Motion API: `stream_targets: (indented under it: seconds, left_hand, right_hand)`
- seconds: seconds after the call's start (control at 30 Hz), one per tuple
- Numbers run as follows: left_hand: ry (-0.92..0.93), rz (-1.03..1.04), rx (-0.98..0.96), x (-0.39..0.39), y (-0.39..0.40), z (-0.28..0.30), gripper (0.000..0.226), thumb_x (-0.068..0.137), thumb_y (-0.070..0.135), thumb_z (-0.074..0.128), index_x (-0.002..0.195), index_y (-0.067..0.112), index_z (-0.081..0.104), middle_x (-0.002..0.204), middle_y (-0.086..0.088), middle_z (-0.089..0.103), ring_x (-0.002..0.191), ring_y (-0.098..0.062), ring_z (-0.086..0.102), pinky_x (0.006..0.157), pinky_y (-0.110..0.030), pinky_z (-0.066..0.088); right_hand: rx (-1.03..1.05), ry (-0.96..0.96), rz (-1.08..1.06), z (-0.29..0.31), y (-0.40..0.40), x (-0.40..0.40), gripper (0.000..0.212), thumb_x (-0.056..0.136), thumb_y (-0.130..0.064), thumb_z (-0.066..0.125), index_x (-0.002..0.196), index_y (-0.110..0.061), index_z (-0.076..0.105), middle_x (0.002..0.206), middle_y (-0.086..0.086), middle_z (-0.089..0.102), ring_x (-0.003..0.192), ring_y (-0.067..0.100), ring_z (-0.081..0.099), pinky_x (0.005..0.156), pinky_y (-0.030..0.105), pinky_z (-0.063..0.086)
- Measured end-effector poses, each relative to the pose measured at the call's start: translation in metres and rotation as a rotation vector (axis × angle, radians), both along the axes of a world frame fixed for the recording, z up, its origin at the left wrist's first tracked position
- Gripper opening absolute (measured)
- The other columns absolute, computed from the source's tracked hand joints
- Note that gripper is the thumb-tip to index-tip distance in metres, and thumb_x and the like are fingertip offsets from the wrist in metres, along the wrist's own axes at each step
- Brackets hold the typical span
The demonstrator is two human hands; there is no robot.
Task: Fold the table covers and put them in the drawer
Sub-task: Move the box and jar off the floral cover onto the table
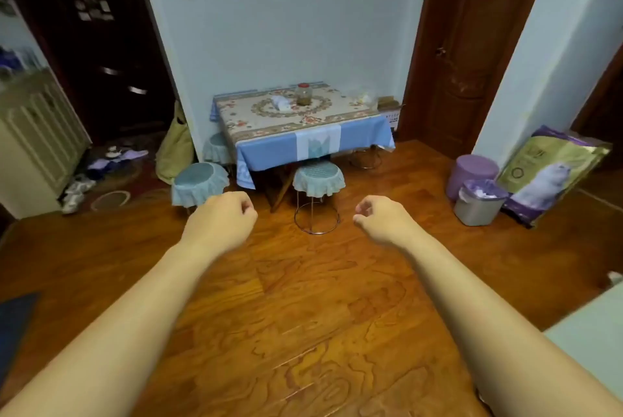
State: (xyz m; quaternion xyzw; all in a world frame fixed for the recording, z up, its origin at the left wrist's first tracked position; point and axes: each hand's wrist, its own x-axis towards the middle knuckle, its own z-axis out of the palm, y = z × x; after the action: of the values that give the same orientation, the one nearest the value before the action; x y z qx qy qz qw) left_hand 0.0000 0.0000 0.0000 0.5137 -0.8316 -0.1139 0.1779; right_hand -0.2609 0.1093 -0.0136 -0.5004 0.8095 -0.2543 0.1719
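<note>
A small table stands against the far wall, under a floral cover laid over a blue cover that hangs down its front. A glass jar and a white object sit on top. My left hand and my right hand are stretched out in front of me over the wooden floor, well short of the table. Both have loosely curled fingers and hold nothing. No drawer shows clearly.
Stools with teal frilled covers stand around the table. A purple bin, a grey bin and a cat-food bag sit at the right wall. A white cabinet and shoes are at the left.
</note>
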Motion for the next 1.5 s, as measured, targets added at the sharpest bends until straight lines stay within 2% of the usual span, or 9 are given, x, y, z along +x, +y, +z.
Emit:
stream_targets:
  seconds: [0.2, 0.43, 0.77, 1.03, 1.17, 1.27, 1.33, 1.43, 1.5]
  left_hand:
    - [0.036, 0.033, 0.078, 0.005, -0.127, -0.008, 0.018, 0.099, 0.031, 0.051, 0.091, 0.028, 0.066, 0.085, 0.007, 0.067, 0.075, -0.01, 0.06, 0.063, -0.032, 0.049]
    - [0.05, -0.006, 0.178, -0.026, -0.239, -0.019, 0.021, 0.098, 0.029, 0.051, 0.085, 0.026, 0.067, 0.08, 0.005, 0.07, 0.074, -0.015, 0.065, 0.071, -0.042, 0.06]
    - [0.034, 0.003, 0.282, -0.127, -0.409, -0.065, 0.02, 0.1, 0.028, 0.053, 0.084, 0.029, 0.064, 0.079, 0.004, 0.069, 0.076, -0.014, 0.065, 0.071, -0.039, 0.058]
    - [0.106, 0.11, 0.335, -0.235, -0.563, -0.055, 0.025, 0.099, 0.027, 0.05, 0.08, 0.016, 0.063, 0.075, -0.008, 0.068, 0.072, -0.028, 0.066, 0.064, -0.044, 0.054]
    - [0.153, 0.147, 0.371, -0.27, -0.621, -0.064, 0.027, 0.1, 0.025, 0.05, 0.076, 0.017, 0.06, 0.071, -0.005, 0.065, 0.068, -0.025, 0.063, 0.066, -0.045, 0.054]
    - [0.163, 0.189, 0.39, -0.29, -0.67, -0.082, 0.027, 0.098, 0.025, 0.058, 0.072, 0.031, 0.054, 0.072, 0.005, 0.06, 0.07, -0.015, 0.057, 0.075, -0.041, 0.052]
    - [0.189, 0.194, 0.406, -0.302, -0.708, -0.098, 0.026, 0.098, 0.026, 0.058, 0.072, 0.028, 0.054, 0.071, 0.004, 0.059, 0.065, -0.011, 0.053, 0.07, -0.036, 0.048]
    - [0.244, 0.176, 0.453, -0.321, -0.766, -0.119, 0.024, 0.1, 0.03, 0.052, 0.08, 0.02, 0.061, 0.072, -0.007, 0.064, 0.066, -0.023, 0.059, 0.062, -0.032, 0.044]
    - [0.285, 0.176, 0.479, -0.335, -0.808, -0.131, 0.025, 0.1, 0.029, 0.052, 0.078, 0.022, 0.059, 0.069, -0.002, 0.062, 0.065, -0.023, 0.06, 0.06, -0.032, 0.043]
  right_hand:
    - [0.016, -0.007, -0.052, -0.005, -0.121, -0.001, 0.031, 0.099, -0.029, 0.061, 0.128, -0.018, 0.061, 0.127, 0.005, 0.065, 0.11, 0.021, 0.062, 0.096, 0.039, 0.055]
    - [0.061, 0.001, -0.135, -0.027, -0.223, -0.029, 0.028, 0.099, -0.029, 0.061, 0.125, -0.018, 0.063, 0.122, 0.006, 0.066, 0.097, 0.017, 0.055, 0.082, 0.03, 0.046]
    - [0.096, -0.042, -0.167, -0.069, -0.39, -0.142, 0.014, 0.099, -0.03, 0.06, 0.11, -0.022, 0.063, 0.104, -0.001, 0.063, 0.098, 0.02, 0.06, 0.089, 0.039, 0.055]
    - [0.164, -0.056, -0.078, -0.069, -0.572, -0.26, 0.006, 0.098, -0.029, 0.062, 0.098, -0.023, 0.063, 0.094, -0.003, 0.066, 0.081, 0.011, 0.059, 0.073, 0.031, 0.052]
    - [0.169, -0.033, 0.001, -0.056, -0.652, -0.298, 0.006, 0.097, -0.031, 0.062, 0.095, -0.025, 0.063, 0.094, -0.004, 0.066, 0.083, 0.012, 0.059, 0.069, 0.031, 0.047]
    - [0.192, -0.053, 0.051, -0.057, -0.705, -0.322, 0.008, 0.098, -0.031, 0.061, 0.093, -0.025, 0.063, 0.09, -0.005, 0.066, 0.083, 0.013, 0.061, 0.066, 0.031, 0.048]
    - [0.204, -0.053, 0.067, -0.063, -0.741, -0.339, 0.01, 0.098, -0.032, 0.06, 0.097, -0.022, 0.063, 0.09, -0.005, 0.067, 0.085, 0.014, 0.062, 0.071, 0.033, 0.049]
    - [0.213, -0.037, 0.087, -0.076, -0.798, -0.365, 0.013, 0.1, -0.032, 0.058, 0.107, -0.021, 0.062, 0.09, -0.006, 0.064, 0.08, 0.011, 0.06, 0.062, 0.027, 0.045]
    - [0.228, -0.026, 0.093, -0.081, -0.84, -0.38, 0.014, 0.1, -0.031, 0.058, 0.11, -0.021, 0.062, 0.093, -0.003, 0.065, 0.081, 0.014, 0.061, 0.065, 0.03, 0.047]
